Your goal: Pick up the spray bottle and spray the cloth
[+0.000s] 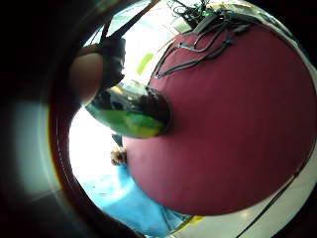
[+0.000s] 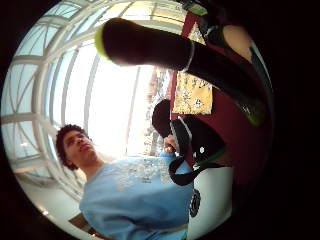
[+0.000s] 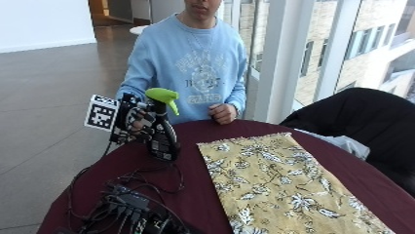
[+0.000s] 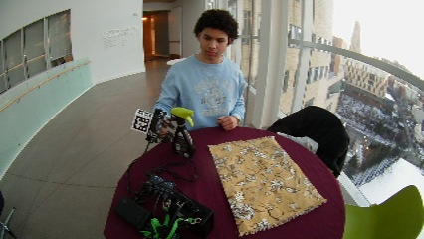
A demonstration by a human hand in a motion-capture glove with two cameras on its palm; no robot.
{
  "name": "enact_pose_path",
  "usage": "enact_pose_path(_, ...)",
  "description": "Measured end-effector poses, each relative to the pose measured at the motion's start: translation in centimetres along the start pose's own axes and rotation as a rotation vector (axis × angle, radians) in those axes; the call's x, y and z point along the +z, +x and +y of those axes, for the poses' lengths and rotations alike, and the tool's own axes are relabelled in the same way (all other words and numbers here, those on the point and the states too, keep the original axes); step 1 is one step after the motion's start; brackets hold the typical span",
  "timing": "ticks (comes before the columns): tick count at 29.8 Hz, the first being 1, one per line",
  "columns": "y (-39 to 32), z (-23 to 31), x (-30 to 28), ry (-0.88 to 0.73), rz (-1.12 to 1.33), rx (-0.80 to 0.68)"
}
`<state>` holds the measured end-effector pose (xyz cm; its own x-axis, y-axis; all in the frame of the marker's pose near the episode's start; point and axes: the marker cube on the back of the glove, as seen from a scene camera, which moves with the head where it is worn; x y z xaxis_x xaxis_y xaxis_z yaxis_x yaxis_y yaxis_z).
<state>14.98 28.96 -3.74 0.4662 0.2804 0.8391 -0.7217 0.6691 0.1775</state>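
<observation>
Black-gloved right hand (image 3: 136,121), fingers curled round dark green-topped plastic spray bottle (image 3: 163,127), at 9 o'clock of yellow floral cloth (image 3: 282,181) on round maroon table (image 3: 363,170).

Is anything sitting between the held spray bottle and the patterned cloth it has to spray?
Nothing visible. The right hand holds the spray bottle above the table; only bare tabletop separates it from the cloth.
</observation>
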Motion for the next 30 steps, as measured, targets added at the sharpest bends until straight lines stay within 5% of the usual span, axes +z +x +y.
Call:
enact_pose_path(15, 0.9, -4.2, 3.6, -0.034, -0.039, -0.022)
enact_pose_path(20, 1.4, -4.6, 3.9, 0.044, 0.027, -0.24)
enact_pose_path(25, 0.5, -4.7, 3.9, 0.09, 0.059, -0.02)
enact_pose_path(30, -0.2, -5.7, 3.9, 0.113, 0.11, 0.014)
